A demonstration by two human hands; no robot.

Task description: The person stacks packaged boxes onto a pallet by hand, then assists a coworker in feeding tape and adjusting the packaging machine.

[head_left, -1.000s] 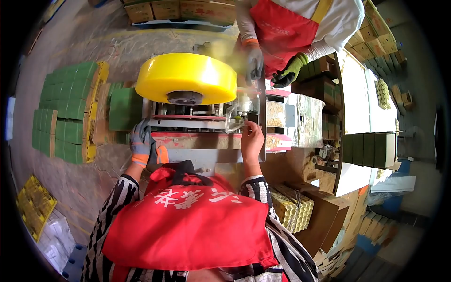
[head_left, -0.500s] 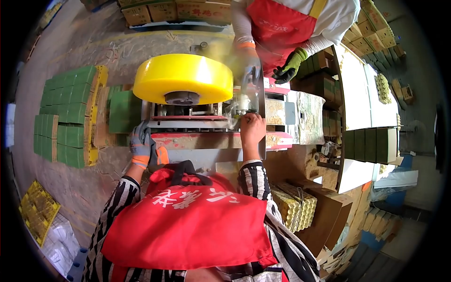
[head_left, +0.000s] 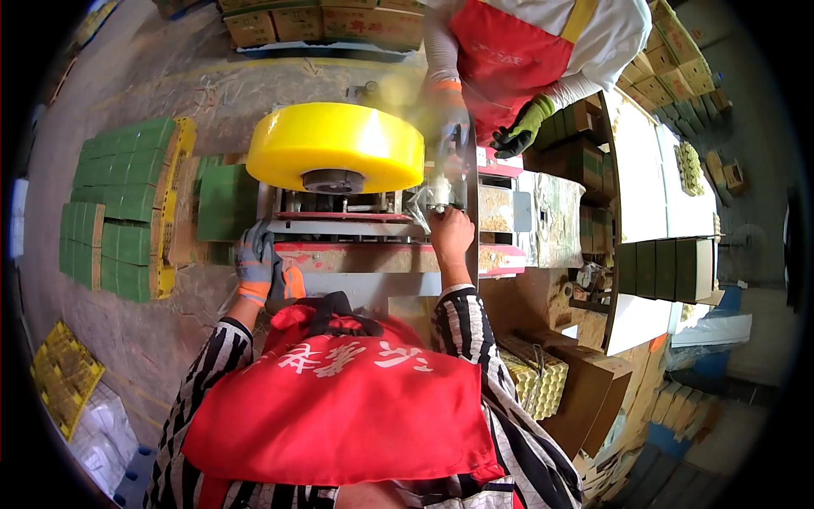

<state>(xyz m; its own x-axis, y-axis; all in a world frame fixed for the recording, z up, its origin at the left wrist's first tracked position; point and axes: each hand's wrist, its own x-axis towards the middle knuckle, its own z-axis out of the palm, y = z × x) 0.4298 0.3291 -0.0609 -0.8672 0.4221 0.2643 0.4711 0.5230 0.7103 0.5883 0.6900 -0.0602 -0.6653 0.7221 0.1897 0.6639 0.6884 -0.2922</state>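
A large roll of yellowish packing tape (head_left: pixel 335 146) is mounted on the taping machine (head_left: pixel 356 254) in front of me. My right hand (head_left: pixel 452 236) is bare, its fingers pinched at a loose piece of clear tape (head_left: pixel 420 206) beside a pale roller (head_left: pixel 438 188); the fingertips are partly hidden. My left hand (head_left: pixel 255 261), in a grey and orange work glove, is at the machine's near left edge. A second glove (head_left: pixel 292 282) with an orange cuff hangs from its fingers.
Across the machine stands a co-worker in a red apron (head_left: pixel 509 51), their gloved hands (head_left: pixel 521 127) near it. Green cartons (head_left: pixel 127 208) are stacked on a yellow pallet at left. A white table (head_left: pixel 640 170) with cartons stands right, and egg trays (head_left: pixel 538 377) lie below.
My right hand has shifted slightly toward me, and more of the clear tape shows beside its fingers. My left hand stays at the machine's edge. The view has shifted a little.
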